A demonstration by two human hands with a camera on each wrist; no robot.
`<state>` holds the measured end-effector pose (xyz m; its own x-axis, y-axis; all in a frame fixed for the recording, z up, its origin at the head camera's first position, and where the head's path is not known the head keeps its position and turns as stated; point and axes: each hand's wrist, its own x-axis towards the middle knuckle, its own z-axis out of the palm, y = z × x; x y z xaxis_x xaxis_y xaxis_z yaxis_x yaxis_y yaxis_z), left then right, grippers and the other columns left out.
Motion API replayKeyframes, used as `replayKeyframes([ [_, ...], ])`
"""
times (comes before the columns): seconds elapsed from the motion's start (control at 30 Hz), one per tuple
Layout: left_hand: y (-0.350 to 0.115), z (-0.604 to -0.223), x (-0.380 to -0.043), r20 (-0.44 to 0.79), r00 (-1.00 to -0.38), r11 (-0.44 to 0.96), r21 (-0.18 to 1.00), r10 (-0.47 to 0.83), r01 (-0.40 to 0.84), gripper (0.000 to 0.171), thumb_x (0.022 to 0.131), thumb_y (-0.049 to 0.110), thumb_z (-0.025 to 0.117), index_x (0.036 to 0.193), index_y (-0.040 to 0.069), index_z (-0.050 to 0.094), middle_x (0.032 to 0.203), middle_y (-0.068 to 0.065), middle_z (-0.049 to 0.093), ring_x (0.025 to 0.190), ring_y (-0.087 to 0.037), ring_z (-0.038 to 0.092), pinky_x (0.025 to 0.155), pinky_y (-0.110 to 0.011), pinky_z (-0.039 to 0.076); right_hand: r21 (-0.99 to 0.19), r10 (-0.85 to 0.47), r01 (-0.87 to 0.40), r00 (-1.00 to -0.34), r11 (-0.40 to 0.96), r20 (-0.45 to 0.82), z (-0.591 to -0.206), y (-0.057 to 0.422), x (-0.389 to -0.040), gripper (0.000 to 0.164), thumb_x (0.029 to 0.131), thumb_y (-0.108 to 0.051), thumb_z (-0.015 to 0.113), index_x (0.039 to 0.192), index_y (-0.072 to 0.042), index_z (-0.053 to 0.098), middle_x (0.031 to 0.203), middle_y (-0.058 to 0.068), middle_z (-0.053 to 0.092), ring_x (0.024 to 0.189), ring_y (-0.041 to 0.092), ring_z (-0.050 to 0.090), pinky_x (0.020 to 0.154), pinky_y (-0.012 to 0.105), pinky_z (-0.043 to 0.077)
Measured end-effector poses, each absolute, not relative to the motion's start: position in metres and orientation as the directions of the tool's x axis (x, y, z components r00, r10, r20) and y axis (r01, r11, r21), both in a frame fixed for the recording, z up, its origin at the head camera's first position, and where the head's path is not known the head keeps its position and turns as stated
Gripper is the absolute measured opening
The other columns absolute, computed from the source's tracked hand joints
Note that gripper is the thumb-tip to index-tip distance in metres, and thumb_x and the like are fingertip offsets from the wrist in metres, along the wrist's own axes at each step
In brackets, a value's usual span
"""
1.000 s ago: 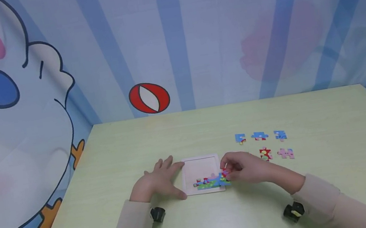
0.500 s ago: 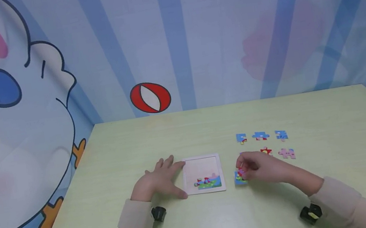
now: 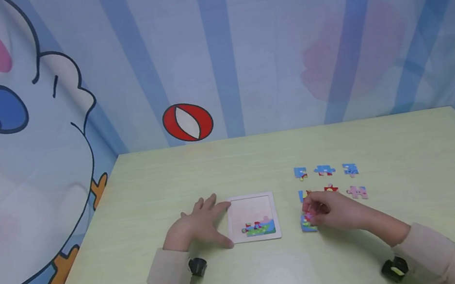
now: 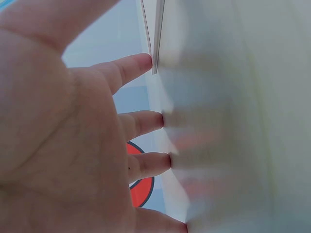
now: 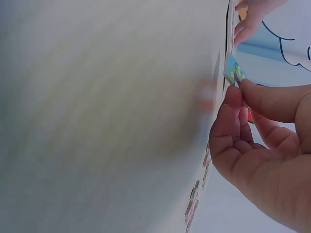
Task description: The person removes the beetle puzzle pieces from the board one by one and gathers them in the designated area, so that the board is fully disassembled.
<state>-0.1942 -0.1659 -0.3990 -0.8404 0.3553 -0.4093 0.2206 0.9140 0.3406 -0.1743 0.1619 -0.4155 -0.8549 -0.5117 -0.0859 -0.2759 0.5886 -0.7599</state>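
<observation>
A square white puzzle frame (image 3: 255,242) lies on the table, with joined pieces (image 3: 260,228) of green, blue and red along its lower right inside. My left hand (image 3: 197,225) has its fingers spread, thumb and index finger touching the frame's left side; in the left wrist view the fingertips (image 4: 156,119) rest on the tabletop. To the right of the frame, my right hand (image 3: 335,210) pinches a jigsaw piece (image 3: 308,224) in blue, green and pink between thumb and fingers. The right wrist view shows that piece tilted up from the fingertips.
Several loose jigsaw pieces lie in two rows beyond my right hand, among them a blue corner piece (image 3: 300,172), a blue piece (image 3: 350,169) and a pink piece (image 3: 357,191). A printed curtain (image 3: 268,57) hangs behind the table's far edge.
My right hand has carried the pinched piece from over the frame's lower right corner out to the right, uncovering the joined pieces. The left hand has stayed at the frame.
</observation>
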Motion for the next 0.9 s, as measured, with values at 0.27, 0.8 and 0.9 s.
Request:
replayKeyframes([
  [0.27, -0.1659, -0.3988, -0.1942, -0.411, -0.842, 0.915, 0.342, 0.350, 0.213, 0.092, 0.074, 0.042, 0.080, 0.150, 0.023, 0.034, 0.161, -0.014, 0.013, 0.146, -0.043, 0.006, 0.101, -0.079, 0.010, -0.733, -0.479, -0.252, -0.871, 0.632, -0.113, -0.4146, 0.1635, -0.1730, 0.015, 0.086, -0.001, 0.068, 0.094, -0.009, 0.059, 0.078, 0.000, 0.051, 0.075, 0.016, 0.047, 0.060, 0.023, 0.041],
  [0.8, -0.1656, -0.3998, -0.1939, -0.407, -0.845, 0.917, 0.333, 0.348, 0.218, 0.091, 0.074, 0.041, 0.080, 0.150, 0.022, 0.034, 0.161, -0.014, 0.014, 0.146, -0.043, 0.006, 0.101, -0.079, 0.011, -0.690, -0.484, -0.294, -0.870, 0.662, -0.094, -0.4146, 0.1684, -0.1750, 0.013, 0.086, -0.002, 0.068, 0.093, -0.009, 0.059, 0.074, -0.002, 0.051, 0.070, 0.014, 0.047, 0.059, 0.023, 0.040],
  [0.9, -0.1650, -0.3991, -0.1937, -0.408, -0.844, 0.918, 0.335, 0.347, 0.215, 0.091, 0.074, 0.041, 0.080, 0.150, 0.022, 0.034, 0.161, -0.014, 0.014, 0.146, -0.043, 0.006, 0.101, -0.079, 0.011, -0.686, -0.483, -0.295, -0.871, 0.665, -0.093, -0.4152, 0.1686, -0.1755, 0.013, 0.086, -0.002, 0.068, 0.094, -0.009, 0.060, 0.074, -0.002, 0.052, 0.071, 0.014, 0.048, 0.060, 0.023, 0.041],
])
